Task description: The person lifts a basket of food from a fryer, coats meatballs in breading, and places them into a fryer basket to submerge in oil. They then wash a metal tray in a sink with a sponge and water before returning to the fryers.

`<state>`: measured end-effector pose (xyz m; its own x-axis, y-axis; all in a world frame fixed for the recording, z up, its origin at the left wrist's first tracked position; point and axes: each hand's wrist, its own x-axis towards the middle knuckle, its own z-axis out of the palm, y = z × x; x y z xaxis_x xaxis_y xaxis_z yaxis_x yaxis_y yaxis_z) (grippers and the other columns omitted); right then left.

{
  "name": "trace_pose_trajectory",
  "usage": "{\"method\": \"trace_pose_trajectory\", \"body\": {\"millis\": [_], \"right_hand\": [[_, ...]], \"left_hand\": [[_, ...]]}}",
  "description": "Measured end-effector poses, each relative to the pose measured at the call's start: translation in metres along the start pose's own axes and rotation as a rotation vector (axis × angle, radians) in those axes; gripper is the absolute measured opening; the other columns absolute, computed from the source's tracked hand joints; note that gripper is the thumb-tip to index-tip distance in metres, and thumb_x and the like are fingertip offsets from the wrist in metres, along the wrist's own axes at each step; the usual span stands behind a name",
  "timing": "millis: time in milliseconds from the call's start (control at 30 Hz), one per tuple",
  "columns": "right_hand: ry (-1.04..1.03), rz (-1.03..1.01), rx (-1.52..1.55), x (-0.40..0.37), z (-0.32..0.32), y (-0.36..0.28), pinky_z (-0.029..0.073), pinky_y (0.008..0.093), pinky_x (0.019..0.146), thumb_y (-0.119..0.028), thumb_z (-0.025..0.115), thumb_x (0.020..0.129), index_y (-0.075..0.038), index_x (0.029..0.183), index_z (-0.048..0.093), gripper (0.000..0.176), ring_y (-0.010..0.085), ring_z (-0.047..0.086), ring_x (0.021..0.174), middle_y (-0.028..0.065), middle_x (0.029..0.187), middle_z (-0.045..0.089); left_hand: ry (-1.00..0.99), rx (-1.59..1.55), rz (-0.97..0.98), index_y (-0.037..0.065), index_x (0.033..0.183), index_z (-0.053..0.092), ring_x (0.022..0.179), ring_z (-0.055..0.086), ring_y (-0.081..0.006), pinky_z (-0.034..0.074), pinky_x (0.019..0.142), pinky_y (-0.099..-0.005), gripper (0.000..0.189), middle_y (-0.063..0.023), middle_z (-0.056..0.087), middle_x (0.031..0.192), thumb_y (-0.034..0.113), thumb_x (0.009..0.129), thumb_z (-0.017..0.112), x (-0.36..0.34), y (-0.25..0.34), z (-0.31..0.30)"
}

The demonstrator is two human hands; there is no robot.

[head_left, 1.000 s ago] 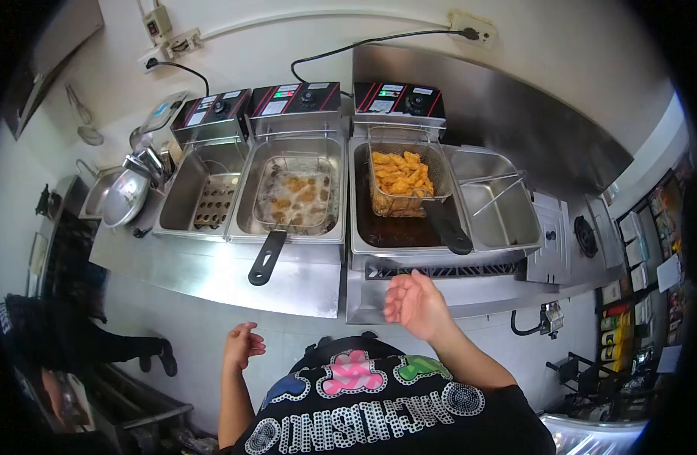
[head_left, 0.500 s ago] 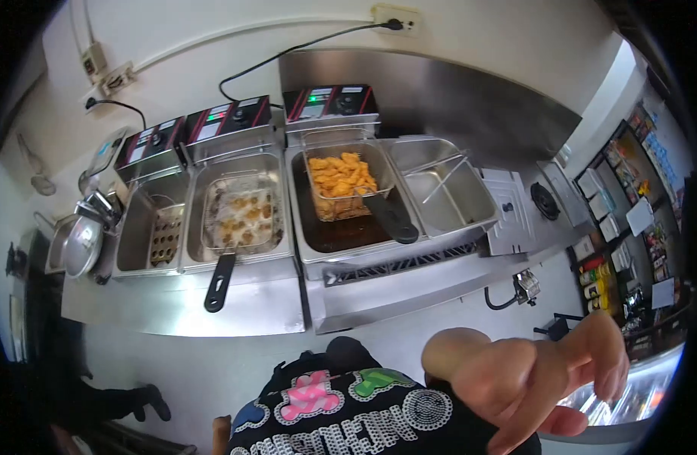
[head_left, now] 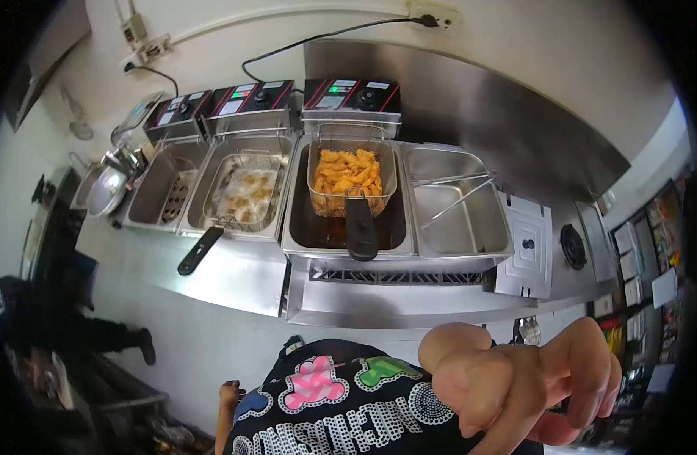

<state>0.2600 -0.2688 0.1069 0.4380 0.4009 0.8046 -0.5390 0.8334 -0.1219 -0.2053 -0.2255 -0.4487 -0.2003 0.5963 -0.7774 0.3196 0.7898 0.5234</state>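
My right hand (head_left: 523, 379) is raised close to the camera at the lower right, fingers loosely bent and apart, with nothing in it. My left hand (head_left: 229, 393) hangs low beside the black printed shirt (head_left: 325, 402); it is small in view and its fingers are mostly hidden. Beyond both hands, a wire fry basket (head_left: 356, 258) of golden fried pieces (head_left: 348, 178) rests raised over the dark oil of the middle fryer (head_left: 306, 235). To its left, another fry basket (head_left: 200, 250) sits in bubbling oil with browned pieces (head_left: 246, 197). Neither hand touches the baskets.
A steel tank (head_left: 462, 212) with a thin metal rod lies right of the middle fryer, then a steel lid (head_left: 526, 246). Another fryer tank (head_left: 166, 182) and a metal bowl (head_left: 106, 193) stand at left. Another person (head_left: 68, 326) in dark clothes is at the far left.
The view has turned, so the fryers appear shifted right and straighter. More of my left hand and of the other person shows. My right hand stays raised and empty.
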Motion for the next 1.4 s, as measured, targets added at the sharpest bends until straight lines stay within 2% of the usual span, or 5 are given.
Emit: {"method": "trace_pose_trajectory", "body": {"millis": [333, 433, 967, 1267, 1400], "right_hand": [[0.215, 0.171, 0.073, 0.01, -0.015, -0.062, 0.032, 0.0344, 0.059, -0.012, 0.049, 0.087, -0.006, 0.109, 0.049, 0.023, 0.0225, 0.05, 0.05, 0.0138, 0.101, 0.048], [0.102, 0.071, 0.221, 0.001, -0.028, -0.065, 0.032, 0.034, 0.058, -0.013, 0.049, 0.088, -0.007, 0.108, 0.05, 0.021, 0.0219, 0.05, 0.05, 0.014, 0.1, 0.048], [-0.041, 0.085, -0.842, -0.132, -0.026, -0.141, 0.048, 0.0378, 0.065, -0.04, 0.055, 0.085, -0.009, 0.123, 0.033, 0.053, 0.031, 0.06, 0.077, 0.0205, 0.113, 0.042], [-0.023, 1.981, -1.87, -0.289, -0.015, -0.25, 0.046, 0.0416, 0.082, -0.026, 0.056, 0.081, -0.008, 0.119, 0.043, 0.044, 0.0358, 0.056, 0.097, 0.0188, 0.111, 0.052], [0.295, 1.976, -1.898, -0.333, 0.003, -0.295, 0.046, 0.0433, 0.082, -0.029, 0.055, 0.082, -0.008, 0.12, 0.043, 0.044, 0.0351, 0.055, 0.1, 0.0188, 0.109, 0.055]], "left_hand": [[0.058, 0.084, 0.04, 0.001, 0.108, 0.056, 0.073, 0.065, -0.0291, 0.052, 0.06, -0.0386, 0.037, -0.0181, 0.065, 0.092, 0.03, 0.086, 0.049, -0.159, -0.055, 0.081], [-0.047, 1.115, 0.492, 0.012, 0.108, 0.059, 0.085, 0.063, -0.0312, 0.051, 0.07, -0.0405, 0.04, -0.0137, 0.064, 0.099, 0.041, 0.085, 0.043, -0.113, -0.145, 0.068], [-0.2, 0.13, 0.228, 0.004, 0.105, 0.051, 0.055, 0.061, -0.0277, 0.053, 0.045, -0.0405, 0.027, -0.0163, 0.059, 0.075, 0.023, 0.087, 0.046, -0.101, -0.007, 0.023], [-0.405, 0.673, 0.24, 0.004, 0.106, 0.052, 0.058, 0.061, -0.0257, 0.052, 0.046, -0.0385, 0.027, -0.0148, 0.059, 0.076, 0.022, 0.087, 0.047, -0.067, 0.006, 0.108], [-0.494, 0.822, 0.346, 0.004, 0.106, 0.052, 0.059, 0.062, -0.0248, 0.052, 0.047, -0.0377, 0.026, -0.0141, 0.06, 0.077, 0.021, 0.087, 0.047, -0.069, 0.039, 0.156]]}}
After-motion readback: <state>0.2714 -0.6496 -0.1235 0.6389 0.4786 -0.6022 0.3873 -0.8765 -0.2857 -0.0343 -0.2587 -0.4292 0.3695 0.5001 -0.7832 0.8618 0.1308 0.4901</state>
